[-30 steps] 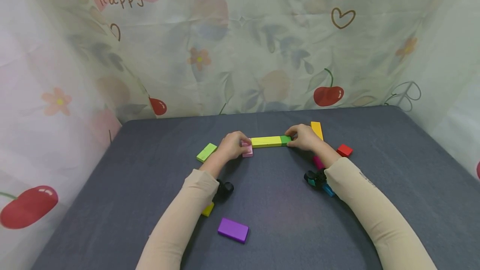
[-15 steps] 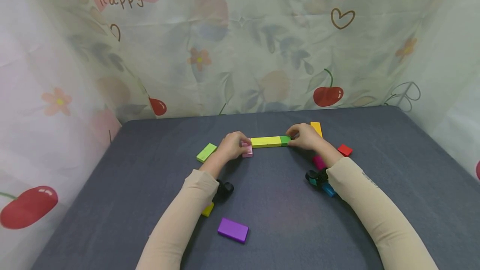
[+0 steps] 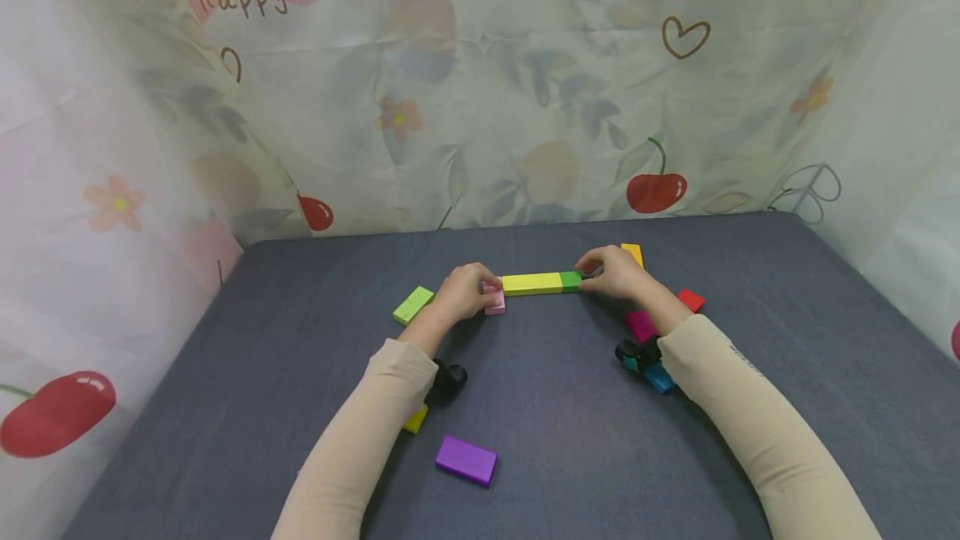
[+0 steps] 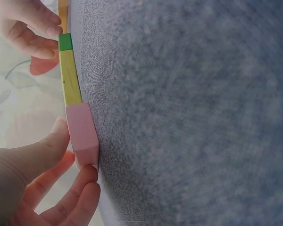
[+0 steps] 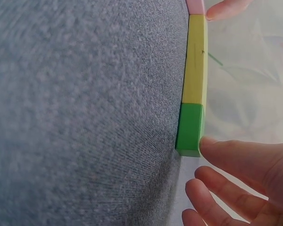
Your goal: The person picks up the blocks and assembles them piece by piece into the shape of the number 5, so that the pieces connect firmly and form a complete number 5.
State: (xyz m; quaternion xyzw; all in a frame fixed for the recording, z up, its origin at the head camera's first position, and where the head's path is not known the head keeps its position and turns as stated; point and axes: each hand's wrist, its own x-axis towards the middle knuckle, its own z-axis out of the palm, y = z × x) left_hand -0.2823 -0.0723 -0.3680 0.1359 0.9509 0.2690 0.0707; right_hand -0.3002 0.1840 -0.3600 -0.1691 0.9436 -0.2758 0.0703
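Note:
A pink block [image 3: 495, 304], a long yellow block [image 3: 532, 284] and a green block [image 3: 571, 282] lie end to end in a row on the dark cloth. My left hand [image 3: 462, 292] grips the pink block at its outer end, thumb on one side and fingers on the other, as the left wrist view [image 4: 82, 129] shows. At the far end of the row is my right hand [image 3: 613, 273], its fingers spread and loosely bent. In the right wrist view its thumb [image 5: 214, 146] is at the edge of the green block, with the other fingers apart from it.
Left of the row lie a lime block [image 3: 413, 305], a partly hidden yellow block [image 3: 416, 419] and, nearer, a purple block [image 3: 467, 461]. Around the right forearm are orange [image 3: 632, 253], red [image 3: 691, 300], magenta [image 3: 641, 326] and blue [image 3: 660, 379] blocks. A printed curtain stands behind the table.
My right hand has drawn slightly to the right, off the green block's end, uncovering more of the magenta and blue blocks. The left hand and the row stay put.

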